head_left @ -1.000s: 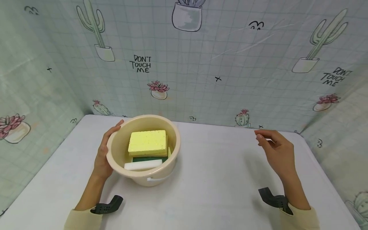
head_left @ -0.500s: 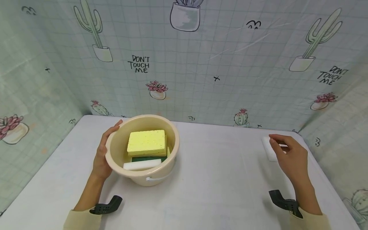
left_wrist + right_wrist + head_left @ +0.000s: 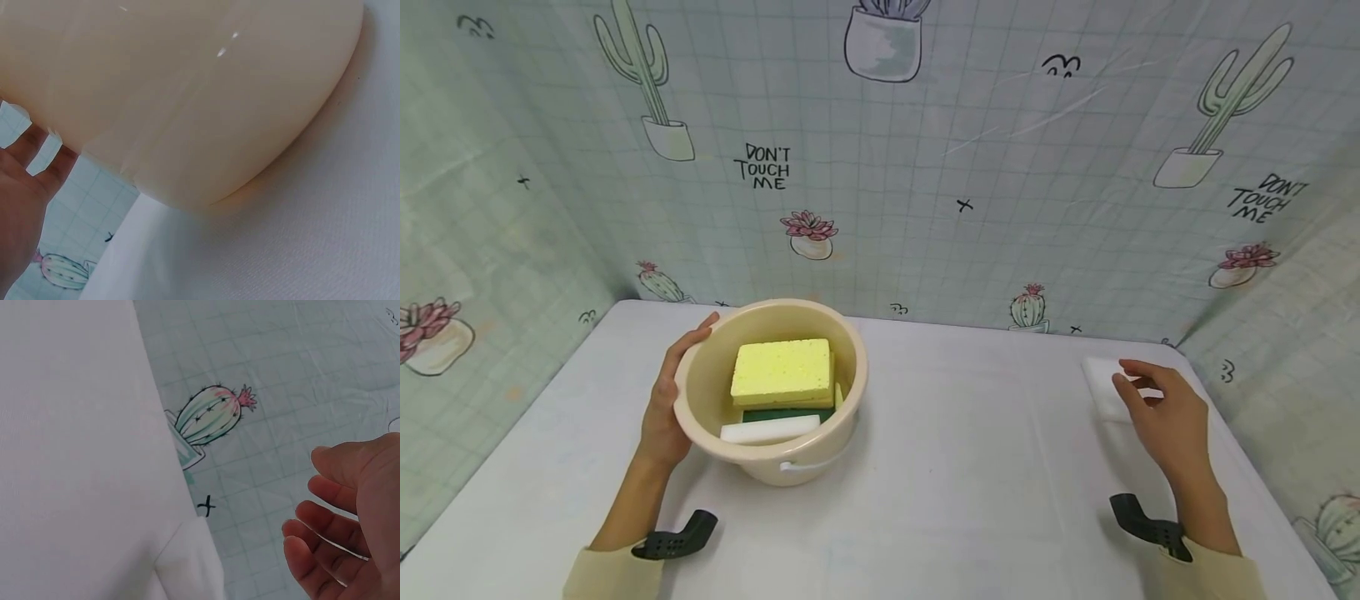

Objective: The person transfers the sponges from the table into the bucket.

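A cream bucket (image 3: 808, 454) stands at the left of the white table. My left hand (image 3: 666, 404) holds its left side, with the fingers reaching round the outer wall below the rim; the left wrist view shows these fingers (image 3: 59, 165) partly hidden behind the bucket. Inside lie a yellow sponge (image 3: 782, 372), a dark green pad (image 3: 786, 414) and a white block (image 3: 770, 430). At the far right, a flat white block (image 3: 1102, 383) lies on the table. Just right of it hovers my right hand (image 3: 1168, 417), fingers loosely bent and holding nothing.
The white tabletop (image 3: 955, 467) stretches between bucket and right hand. Behind and on both sides hangs a cactus-print cloth (image 3: 925, 200). A thin white handle (image 3: 812, 467) hangs at the bucket's front.
My right hand has moved right and slightly toward me, and the flat white block has come into view from behind it. My left hand and the bucket have stayed in place.
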A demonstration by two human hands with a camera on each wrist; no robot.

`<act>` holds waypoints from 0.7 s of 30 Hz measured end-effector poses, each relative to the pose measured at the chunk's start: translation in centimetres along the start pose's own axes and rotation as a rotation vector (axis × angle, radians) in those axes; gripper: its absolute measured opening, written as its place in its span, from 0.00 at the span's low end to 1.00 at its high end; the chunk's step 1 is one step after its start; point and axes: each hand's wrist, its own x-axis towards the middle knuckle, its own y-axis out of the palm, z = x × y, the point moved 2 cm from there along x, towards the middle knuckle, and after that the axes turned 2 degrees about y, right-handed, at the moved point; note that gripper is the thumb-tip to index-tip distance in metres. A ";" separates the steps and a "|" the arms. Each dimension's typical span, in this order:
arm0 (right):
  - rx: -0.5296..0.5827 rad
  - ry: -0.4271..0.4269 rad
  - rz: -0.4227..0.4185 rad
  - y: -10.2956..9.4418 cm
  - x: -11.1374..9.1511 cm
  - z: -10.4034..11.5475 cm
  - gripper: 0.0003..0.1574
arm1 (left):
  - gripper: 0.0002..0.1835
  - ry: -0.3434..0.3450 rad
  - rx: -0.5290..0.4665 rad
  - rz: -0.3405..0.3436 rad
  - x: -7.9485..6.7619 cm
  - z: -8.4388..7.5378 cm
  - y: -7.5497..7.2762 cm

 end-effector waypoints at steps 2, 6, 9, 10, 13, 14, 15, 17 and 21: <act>-0.011 0.031 0.004 0.4 0.0 -0.8 0.23 | 0.34 0.004 -0.002 0.006 0.0 0.0 0.0; -0.026 0.084 0.035 1.1 0.0 -2.1 0.28 | 0.34 0.005 -0.003 0.014 0.0 0.0 -0.1; -0.013 0.107 0.068 1.3 -0.1 -2.8 0.32 | 0.33 0.000 -0.009 0.011 0.0 0.1 -0.1; -0.015 0.114 0.074 1.4 -0.1 -3.0 0.33 | 0.33 -0.001 -0.010 0.009 0.0 0.1 -0.1; -0.004 0.137 0.092 1.5 -0.2 -3.6 0.37 | 0.34 -0.007 -0.016 0.006 0.0 0.1 -0.1; -0.004 0.147 0.096 1.6 -0.2 -3.8 0.38 | 0.34 -0.009 -0.019 0.005 0.0 0.1 -0.1; -0.004 0.161 0.103 1.7 -0.3 -4.0 0.39 | 0.34 -0.012 -0.021 0.005 0.0 0.1 -0.1; 0.001 0.194 0.116 2.0 -0.4 -4.4 0.41 | 0.34 -0.014 -0.024 0.004 0.0 0.1 -0.1; 0.013 0.274 0.138 2.6 -0.5 -5.2 0.45 | 0.34 -0.017 -0.020 0.000 0.0 0.2 -0.1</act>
